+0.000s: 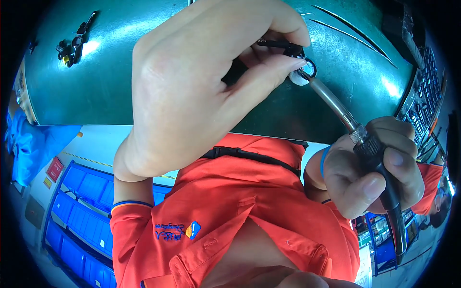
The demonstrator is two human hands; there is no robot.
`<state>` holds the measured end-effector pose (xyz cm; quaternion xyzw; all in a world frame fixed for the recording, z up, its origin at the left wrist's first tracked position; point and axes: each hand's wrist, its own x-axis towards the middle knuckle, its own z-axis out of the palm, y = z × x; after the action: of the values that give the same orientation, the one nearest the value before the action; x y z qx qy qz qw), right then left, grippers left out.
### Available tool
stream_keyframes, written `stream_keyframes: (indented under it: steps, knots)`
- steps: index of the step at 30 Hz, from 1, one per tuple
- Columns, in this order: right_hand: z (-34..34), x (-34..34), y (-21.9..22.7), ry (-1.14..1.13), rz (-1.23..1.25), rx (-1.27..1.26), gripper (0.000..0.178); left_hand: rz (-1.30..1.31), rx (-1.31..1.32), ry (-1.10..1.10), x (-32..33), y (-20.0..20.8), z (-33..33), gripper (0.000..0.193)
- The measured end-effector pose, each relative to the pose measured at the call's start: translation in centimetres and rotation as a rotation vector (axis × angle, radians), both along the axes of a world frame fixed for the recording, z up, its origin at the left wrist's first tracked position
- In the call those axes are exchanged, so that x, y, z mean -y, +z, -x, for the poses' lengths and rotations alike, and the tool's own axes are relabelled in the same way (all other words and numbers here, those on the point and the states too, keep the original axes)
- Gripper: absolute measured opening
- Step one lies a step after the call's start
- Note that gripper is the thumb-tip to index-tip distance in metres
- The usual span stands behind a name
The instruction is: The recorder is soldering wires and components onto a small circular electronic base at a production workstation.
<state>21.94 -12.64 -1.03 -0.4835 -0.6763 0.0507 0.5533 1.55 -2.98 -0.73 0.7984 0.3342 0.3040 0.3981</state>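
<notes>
My left hand (192, 81) reaches over the work mat and pinches a small black part (290, 49) between thumb and fingers. A round black ring (313, 68) on that part sticks out past the thumb tip. Just below the ring is a small whitish piece (298, 78), partly covered. My right hand (379, 168) is wrapped round the black handle of a soldering iron (336, 103). Its metal barrel slants up and left, and the thin tip meets the part beside my left thumb. Whether the tip touches the ring or its inside, I cannot tell.
More small black parts (76, 42) lie at the left of the green mat (110, 91). Dark tweezers (380, 52) rest at the far right. A dark tray with several small pieces (425, 91) stands beyond the right edge. Blue bins (79, 216) are on a rack below left; another person (429, 185) is at right.
</notes>
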Motion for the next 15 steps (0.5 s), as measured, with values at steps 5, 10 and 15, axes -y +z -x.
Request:
stream_keyframes:
  steps: [5,10,15]
  knots:
    - [-0.6,0.1,0.6,0.014,0.057,0.052,0.032,-0.005,0.02,-0.006,0.0,0.0,-0.1,0.027]
    - [-1.1,0.1,0.9,0.056,0.108,0.114,0.032,-0.01,0.038,-0.014,0.1,-0.1,-0.1,0.027]
    - [-0.3,-0.2,-0.2,0.023,-0.032,0.032,0.032,-0.015,0.054,-0.02,0.2,-0.2,-0.1,0.027]
